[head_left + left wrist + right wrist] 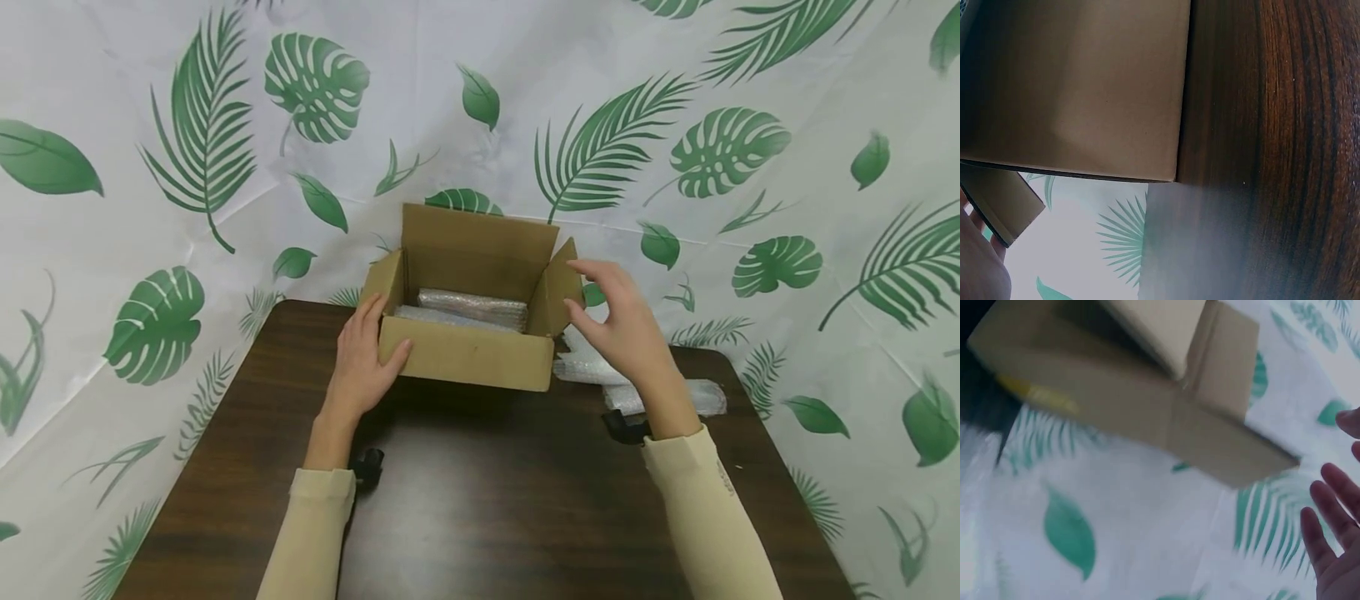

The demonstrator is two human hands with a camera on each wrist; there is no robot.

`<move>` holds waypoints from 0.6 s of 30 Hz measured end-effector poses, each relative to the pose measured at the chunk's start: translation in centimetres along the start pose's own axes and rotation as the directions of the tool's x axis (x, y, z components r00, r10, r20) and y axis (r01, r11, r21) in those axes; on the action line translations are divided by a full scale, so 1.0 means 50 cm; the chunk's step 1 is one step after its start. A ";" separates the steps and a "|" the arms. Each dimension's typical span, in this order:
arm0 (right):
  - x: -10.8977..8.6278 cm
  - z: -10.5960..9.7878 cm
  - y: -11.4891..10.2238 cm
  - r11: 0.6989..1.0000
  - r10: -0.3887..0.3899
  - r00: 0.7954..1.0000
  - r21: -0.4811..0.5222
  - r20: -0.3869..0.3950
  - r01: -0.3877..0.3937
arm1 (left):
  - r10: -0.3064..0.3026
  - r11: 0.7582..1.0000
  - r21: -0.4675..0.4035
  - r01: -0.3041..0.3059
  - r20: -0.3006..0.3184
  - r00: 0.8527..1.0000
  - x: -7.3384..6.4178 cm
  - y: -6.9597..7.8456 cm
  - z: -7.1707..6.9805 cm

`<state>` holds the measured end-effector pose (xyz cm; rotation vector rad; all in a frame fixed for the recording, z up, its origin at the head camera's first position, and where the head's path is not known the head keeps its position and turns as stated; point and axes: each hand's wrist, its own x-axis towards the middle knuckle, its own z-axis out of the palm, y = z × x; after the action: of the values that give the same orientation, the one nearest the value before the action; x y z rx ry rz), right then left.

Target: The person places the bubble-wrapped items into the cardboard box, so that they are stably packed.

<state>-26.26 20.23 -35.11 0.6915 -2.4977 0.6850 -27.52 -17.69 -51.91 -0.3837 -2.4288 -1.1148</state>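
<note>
A brown cardboard box (465, 358) stands with its flaps up at the back of the table, and bubble-wrapped items (480, 308) lie inside it. My left hand (360, 358) holds the box's front left corner, thumb on the front panel and fingers along the left flap (384, 279). In the left wrist view, part of that hand (982, 256) shows beside a flap. Thumb and fingers spread, my right hand (618, 329) is beside the right flap (564, 287). The right wrist view shows its fingers (1335, 509) extended and apart from the cardboard (1122, 406).
More bubble-wrapped rolls (705, 397) lie on the dark wooden table (465, 508), to the right of the box and partly behind the right forearm. A white leaf-print sheet (480, 158) hangs close behind the table and along its sides.
</note>
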 end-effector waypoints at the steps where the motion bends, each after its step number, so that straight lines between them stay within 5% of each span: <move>1: -0.009 -0.004 0.012 1.000 0.013 1.000 0.011 -0.011 -0.012 | 0.000 1.000 -0.001 0.000 -0.001 1.000 0.000 -0.001 -0.001; 8: -0.103 -0.027 0.119 0.983 0.181 0.983 0.006 -0.035 -0.181 | 0.008 1.000 0.002 -0.008 -0.006 1.000 -0.001 -0.001 0.001; 18: -0.257 -0.017 0.281 0.904 0.421 0.903 -0.126 0.091 -0.409 | 0.001 1.000 -0.021 -0.001 -0.011 1.000 -0.001 0.001 0.002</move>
<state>-24.10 35.63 -46.14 0.1571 -2.7983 0.6658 -27.51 -17.58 -51.95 -0.3845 -2.4093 -1.1397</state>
